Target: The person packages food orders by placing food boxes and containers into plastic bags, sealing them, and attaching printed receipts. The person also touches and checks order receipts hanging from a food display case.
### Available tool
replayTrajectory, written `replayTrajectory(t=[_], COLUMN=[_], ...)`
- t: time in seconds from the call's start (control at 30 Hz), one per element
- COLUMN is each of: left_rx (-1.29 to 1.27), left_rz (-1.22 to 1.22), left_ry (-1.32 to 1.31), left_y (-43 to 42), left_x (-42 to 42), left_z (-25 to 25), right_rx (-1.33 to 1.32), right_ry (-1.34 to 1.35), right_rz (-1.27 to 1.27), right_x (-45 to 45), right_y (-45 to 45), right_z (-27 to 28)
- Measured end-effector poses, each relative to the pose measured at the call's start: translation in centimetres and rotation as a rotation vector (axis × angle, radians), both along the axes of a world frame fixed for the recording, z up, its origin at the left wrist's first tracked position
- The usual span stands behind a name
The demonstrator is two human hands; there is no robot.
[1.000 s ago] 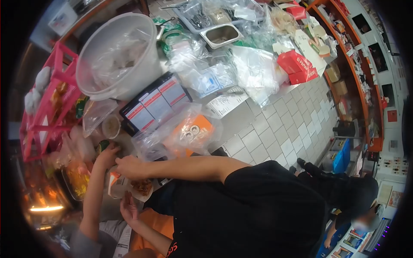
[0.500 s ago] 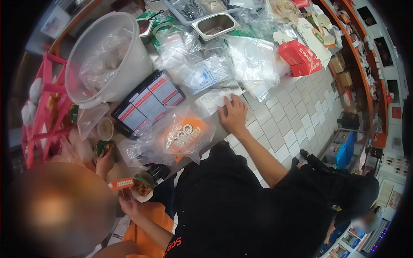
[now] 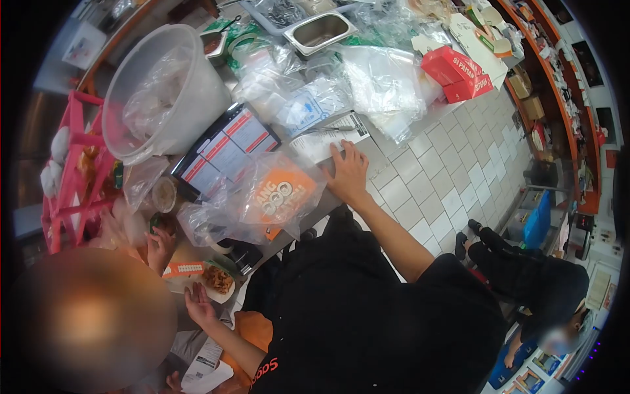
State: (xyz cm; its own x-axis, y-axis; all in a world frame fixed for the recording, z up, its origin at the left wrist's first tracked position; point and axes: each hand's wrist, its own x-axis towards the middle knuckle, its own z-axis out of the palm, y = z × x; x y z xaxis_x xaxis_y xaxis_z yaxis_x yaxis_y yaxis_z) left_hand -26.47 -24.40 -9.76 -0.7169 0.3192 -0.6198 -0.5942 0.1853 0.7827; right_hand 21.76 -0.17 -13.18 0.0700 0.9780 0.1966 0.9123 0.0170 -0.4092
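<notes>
My right hand rests on the counter's edge, fingers spread, with its fingertips by a printed receipt. A pen lies across that receipt. Left of this hand is a clear plastic bag around an orange printed package. My left hand is open, palm partly up, and holds nothing. Close above it are an orange-and-white carton and a paper tray of brown fried-looking food. A co-worker's hand is raised just beyond the carton.
A tablet stands beside a large white bucket. Plastic bags, a metal pan and a red box crowd the counter. A pink rack is at left. One co-worker's blurred head is lower left; another person bends at right.
My left hand has come away from the carton, its fingers opening. The co-worker's hand has lifted from the green item. My right hand stays by the receipt; the view has shifted slightly.
</notes>
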Motion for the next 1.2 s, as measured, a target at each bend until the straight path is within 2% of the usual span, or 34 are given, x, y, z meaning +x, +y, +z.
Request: replayTrajectory(t=[0.03, 0.1, 0.17, 0.2, 0.23, 0.27, 0.3, 0.33, 0.37, 0.4, 0.5, 0.6, 0.67, 0.77, 0.87, 0.9, 1.03, 1.13, 1.2], left_rx=[-0.014, -0.082, -0.207, -0.264, -0.319, -0.391, -0.431, -0.473, -0.402, -0.326, -0.202, -0.046, -0.028, -0.026, 0.238, 0.317, 0.646, 0.505, 0.412], left_rz=[-0.003, -0.046, -0.084, -0.144, -0.128, -0.235, -0.253, -0.256, -0.279, -0.269, -0.27, -0.255, -0.291, -0.355, -0.322, -0.357, -0.188, 0.032, 0.05], left_ry=[0.008, 0.068, 0.184, 0.268, 0.377, 0.47, 0.521, 0.647, 0.71, 0.695, 0.506, 0.376, 0.377, 0.182, -0.044, -0.05, -0.378, -0.359, -0.287], left_y=[-0.1, 0.2, 0.0, -0.5, -0.1, -0.5, -0.3, -0.4, -1.6, -0.8, 1.0, -0.7, -1.8, -1.1, -1.9, -2.5, -3.6, -2.9, -3.2], left_x=[0.0, 0.8, 1.2, 0.8, 1.6, 0.9, 0.9, 0.2, -1.9, -1.3, 1.2, 2.0, 2.4, 0.8, 0.7, 0.6, 0.3, 1.4, 1.5], left_z=[0.0, 0.3, 0.4, 0.1, 0.0, -0.2, -0.3, -1.9, -5.7, -5.0, 1.1, 3.1, 4.3, 6.2, 5.9, 5.0, 4.0, 2.7, 2.2], right_rx=[0.003, 0.283, 0.236, 0.334, 0.402, 0.327, 0.26, 0.174, -0.016, -0.202, -0.303, -0.369, -0.308, -0.336, -0.809, -0.864, -1.073, -1.279, -1.479], right_ry=[0.024, 0.055, 0.55, 0.586, 0.766, 0.718, 0.84, 0.863, 0.821, 0.749, 0.552, 0.445, 0.395, 0.367, 0.438, 0.48, 0.649, 0.776, 0.96], right_rz=[0.005, -0.012, -0.011, 0.142, 0.274, 0.486, 0.75, 0.931, 1.007, 1.072, 0.994, 0.951, 0.935, 1.054, 0.951, 0.937, 0.922, 0.894, 0.707], right_x=[0.2, 0.5, -1.3, -2.5, -4.9, -6.8, -9.7, -12.9, -16.6, -19.8, -27.8, -33.1, -35.3, -36.1, -34.7, -34.5, -33.1, -32.5, -32.6], right_y=[0.1, 0.6, 0.0, -0.8, -2.2, -4.1, -5.1, -6.1, -7.0, -8.1, -9.3, -9.7, -9.2, -6.6, -6.5, -6.5, -6.8, -6.9, -7.0], right_z=[0.0, 2.5, 11.5, 14.6, 17.2, 19.8, 21.6, 21.1, 20.4, 19.3, 13.4, 12.0, 9.2, 7.7, 11.6, 11.9, 11.2, 10.1, 9.6])
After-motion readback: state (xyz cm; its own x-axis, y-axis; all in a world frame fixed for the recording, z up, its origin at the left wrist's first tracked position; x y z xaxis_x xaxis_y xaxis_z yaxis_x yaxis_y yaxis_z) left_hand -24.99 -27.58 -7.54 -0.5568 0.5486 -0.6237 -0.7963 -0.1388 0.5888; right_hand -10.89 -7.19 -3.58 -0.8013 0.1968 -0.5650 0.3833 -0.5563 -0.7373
